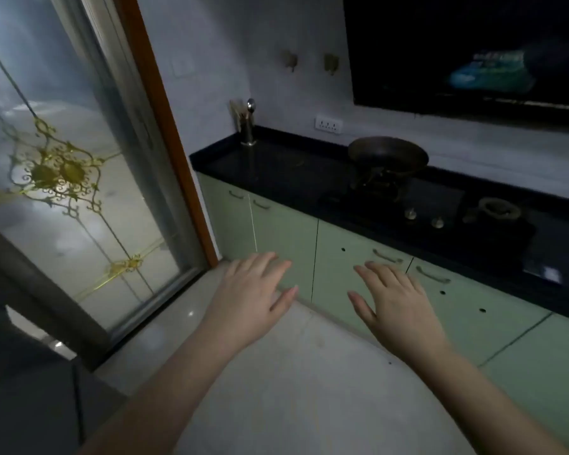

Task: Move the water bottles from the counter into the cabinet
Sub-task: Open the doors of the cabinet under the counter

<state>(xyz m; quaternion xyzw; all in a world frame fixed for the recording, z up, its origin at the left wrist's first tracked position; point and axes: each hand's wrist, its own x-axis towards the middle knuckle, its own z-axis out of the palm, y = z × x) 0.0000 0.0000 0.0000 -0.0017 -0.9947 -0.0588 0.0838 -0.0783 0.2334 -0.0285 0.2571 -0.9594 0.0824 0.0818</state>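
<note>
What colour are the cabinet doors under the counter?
Pale green cabinet doors, under a black counter; the head view shows them.

You're in a home kitchen: a black counter [276,169] over pale green cabinets [286,238] runs across the right of the frame, with a wok [387,156] on a gas stove [424,221] mid-right.
</note>
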